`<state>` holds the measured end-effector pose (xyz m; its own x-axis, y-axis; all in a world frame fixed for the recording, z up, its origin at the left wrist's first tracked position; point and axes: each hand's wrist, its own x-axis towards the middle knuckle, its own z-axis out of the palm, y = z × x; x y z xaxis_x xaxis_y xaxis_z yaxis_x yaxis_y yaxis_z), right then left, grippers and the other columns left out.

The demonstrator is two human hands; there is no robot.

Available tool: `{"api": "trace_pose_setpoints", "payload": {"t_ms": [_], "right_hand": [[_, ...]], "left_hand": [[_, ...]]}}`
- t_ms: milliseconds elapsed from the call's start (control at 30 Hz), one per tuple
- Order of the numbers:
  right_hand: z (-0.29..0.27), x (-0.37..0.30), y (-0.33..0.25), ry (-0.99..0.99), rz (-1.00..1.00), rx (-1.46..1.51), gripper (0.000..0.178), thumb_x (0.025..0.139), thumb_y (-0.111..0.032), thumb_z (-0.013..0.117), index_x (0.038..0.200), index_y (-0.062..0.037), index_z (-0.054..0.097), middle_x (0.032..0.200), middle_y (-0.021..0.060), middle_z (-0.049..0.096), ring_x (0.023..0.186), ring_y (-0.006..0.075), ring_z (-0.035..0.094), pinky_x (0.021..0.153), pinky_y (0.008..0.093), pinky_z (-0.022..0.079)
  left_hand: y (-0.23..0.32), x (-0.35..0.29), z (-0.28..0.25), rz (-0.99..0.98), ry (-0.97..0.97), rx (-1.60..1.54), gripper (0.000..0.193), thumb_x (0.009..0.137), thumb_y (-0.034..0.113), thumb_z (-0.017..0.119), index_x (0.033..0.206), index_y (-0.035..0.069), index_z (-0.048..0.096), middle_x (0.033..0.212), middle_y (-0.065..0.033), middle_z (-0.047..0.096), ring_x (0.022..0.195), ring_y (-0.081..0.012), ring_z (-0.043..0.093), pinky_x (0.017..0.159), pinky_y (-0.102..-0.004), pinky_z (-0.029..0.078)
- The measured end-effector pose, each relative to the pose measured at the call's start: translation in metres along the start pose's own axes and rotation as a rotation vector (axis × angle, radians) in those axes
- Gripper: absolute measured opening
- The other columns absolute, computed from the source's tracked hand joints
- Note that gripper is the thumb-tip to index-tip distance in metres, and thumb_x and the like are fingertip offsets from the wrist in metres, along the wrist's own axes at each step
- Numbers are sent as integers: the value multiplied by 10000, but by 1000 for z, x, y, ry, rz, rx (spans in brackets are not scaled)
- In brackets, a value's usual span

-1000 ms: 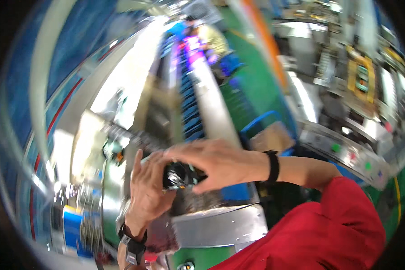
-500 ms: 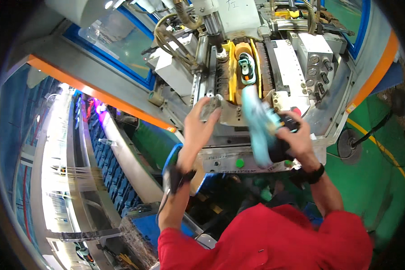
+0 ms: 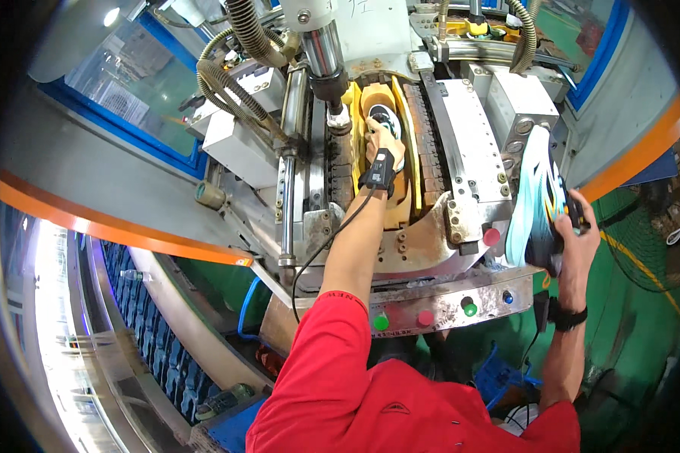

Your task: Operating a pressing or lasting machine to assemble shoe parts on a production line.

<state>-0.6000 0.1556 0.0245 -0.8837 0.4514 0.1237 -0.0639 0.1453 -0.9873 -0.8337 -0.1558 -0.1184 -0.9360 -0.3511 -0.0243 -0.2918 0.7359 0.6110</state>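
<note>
A shoe (image 3: 386, 118), white with dark and green parts, lies lengthwise between yellow pads (image 3: 357, 140) in the machine's channel. My left hand (image 3: 384, 145) reaches over its near end with the fingers curled onto it; the hand hides most of that end. Off to the right, my right hand (image 3: 579, 230) grips another shoe (image 3: 535, 204), light blue and black with orange touches. That shoe is raised beside the machine's right front corner, its toe pointing up, and is slightly blurred.
A metal cylinder (image 3: 325, 57) with a rod hangs left of the channel. Green and red buttons (image 3: 381, 322) line the front panel, and a red knob (image 3: 491, 237) sits above. Gauges (image 3: 523, 126) are at the right. A conveyor (image 3: 91, 325) runs along the left.
My left hand has moved forward into the channel and onto the shoe there. My right hand has carried the light blue shoe to the right, away from the machine's middle.
</note>
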Motion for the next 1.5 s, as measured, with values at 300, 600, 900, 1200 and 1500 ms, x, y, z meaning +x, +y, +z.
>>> {"api": "trace_pose_setpoints", "payload": {"t_ms": [300,600,900,1200,1500], "right_hand": [[153,139,-35,-314,-207,-545,511,666,-306,765,966,91,651,907,200,673,802,212,639,717,302,499],[334,153,-6,-624,-46,-901,574,645,-277,807,1056,84,636,1002,230,688,936,309,688,813,368,553],[391,101,111,-376,-400,-992,308,803,-185,609,1035,17,584,992,230,692,919,353,690,809,439,546],[314,-1,39,-594,-895,-457,418,862,-189,631,1222,5,540,1026,244,668,891,384,668,777,442,536],[249,-246,211,-1331,-1037,-325,246,829,-60,581,1072,-51,616,1065,150,613,1057,350,553,922,422,447]], "left_hand": [[-7,-111,-108,315,5,-213,700,757,63,638,1365,-52,310,996,-336,622,921,-500,613,827,-540,482],[-66,-224,-235,-27,29,-1116,615,822,48,684,1349,-83,396,963,-57,651,842,-87,583,739,-224,481],[-105,-417,-323,-366,473,-944,617,800,-39,586,1378,-73,370,991,-75,610,677,-43,473,562,-172,344],[-122,-564,-258,-681,876,-932,630,828,0,653,1392,-54,378,1033,-87,599,942,-143,563,823,-256,452],[-149,-660,-196,-832,1125,-1026,576,833,-69,632,1369,-56,421,1047,-136,666,936,-167,627,831,-285,517]]}}
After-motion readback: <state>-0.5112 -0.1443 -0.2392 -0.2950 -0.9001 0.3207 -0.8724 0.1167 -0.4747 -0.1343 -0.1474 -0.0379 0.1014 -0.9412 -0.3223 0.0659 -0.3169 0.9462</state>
